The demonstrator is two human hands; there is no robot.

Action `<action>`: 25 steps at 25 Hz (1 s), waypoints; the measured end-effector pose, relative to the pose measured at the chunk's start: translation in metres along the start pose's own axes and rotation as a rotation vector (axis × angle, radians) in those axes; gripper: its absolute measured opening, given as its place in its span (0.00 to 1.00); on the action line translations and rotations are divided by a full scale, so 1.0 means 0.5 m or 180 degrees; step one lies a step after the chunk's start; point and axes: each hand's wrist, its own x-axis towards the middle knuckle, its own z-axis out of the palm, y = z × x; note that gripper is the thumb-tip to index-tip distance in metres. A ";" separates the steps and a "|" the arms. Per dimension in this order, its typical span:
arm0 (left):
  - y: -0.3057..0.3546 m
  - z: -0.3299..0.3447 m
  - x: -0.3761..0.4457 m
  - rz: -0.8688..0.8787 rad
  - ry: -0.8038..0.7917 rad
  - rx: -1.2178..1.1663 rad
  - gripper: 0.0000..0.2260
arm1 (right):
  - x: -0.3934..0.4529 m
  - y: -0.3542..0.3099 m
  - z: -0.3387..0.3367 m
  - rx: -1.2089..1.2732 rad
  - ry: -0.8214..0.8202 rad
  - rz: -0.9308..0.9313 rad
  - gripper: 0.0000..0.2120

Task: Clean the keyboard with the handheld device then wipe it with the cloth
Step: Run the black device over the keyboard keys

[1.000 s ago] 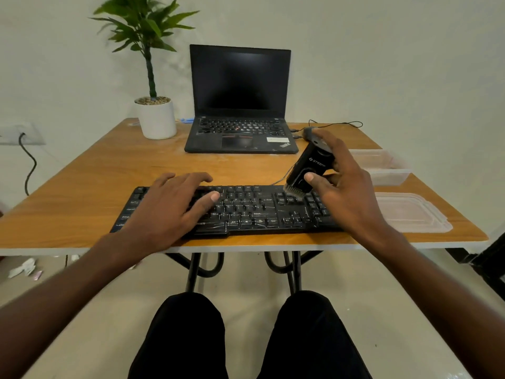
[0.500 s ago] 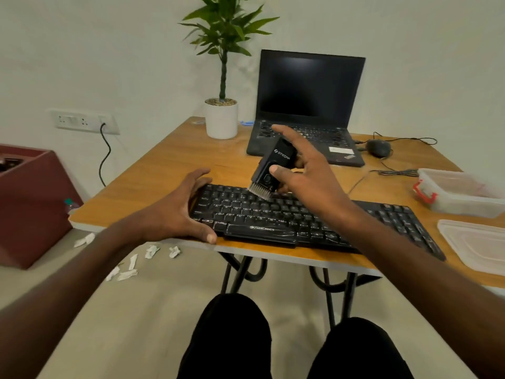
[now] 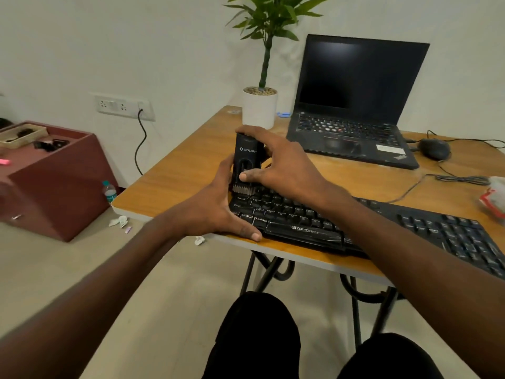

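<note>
Two hands are seen at the left end of a black keyboard [image 3: 355, 228], which lies along the near edge of a wood-grain table [image 3: 191, 170], apparently so that its keys stay within easy reach. Beyond the hands, an open laptop [image 3: 355, 105] with a dark matte screen and a potted plant [image 3: 259, 108] in a smooth white cylinder are set back. The keyboard's end is braced by the left hand [image 3: 216, 212], curled round the corner with its thumb on the front edge, presumably to stop it sliding. A boxy, matte black handheld device [image 3: 247, 162] is gripped upright by the right hand [image 3: 281, 165], its stiff bristles pressed onto the outermost keys. No cloth can be made out.
</note>
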 end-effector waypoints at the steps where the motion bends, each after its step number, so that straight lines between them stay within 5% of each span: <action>1: -0.002 0.000 0.001 -0.0009 0.0017 0.0026 0.67 | 0.004 -0.001 -0.010 -0.0169 -0.0154 -0.0025 0.38; 5: 0.001 -0.003 0.000 -0.0132 0.0035 0.0191 0.67 | 0.035 -0.023 -0.058 -0.0939 -0.0639 0.0059 0.39; 8: 0.003 0.001 0.000 -0.0092 0.0054 0.0146 0.65 | 0.019 -0.037 -0.021 -0.0825 -0.0490 -0.0196 0.40; 12: -0.004 -0.001 0.001 -0.0067 0.0055 0.0166 0.68 | 0.008 -0.036 -0.051 -0.1123 -0.0931 -0.0219 0.39; 17: -0.002 0.000 0.002 -0.0114 0.0025 0.0117 0.69 | -0.006 -0.037 -0.028 -0.0835 -0.0574 -0.0345 0.33; 21: -0.005 -0.002 0.004 -0.0196 -0.0005 0.0060 0.68 | 0.002 -0.022 -0.080 -0.1311 -0.0950 0.0117 0.32; 25: -0.003 -0.001 0.005 -0.0199 -0.0077 0.0065 0.68 | 0.004 -0.018 -0.066 -0.0783 -0.0636 0.0154 0.30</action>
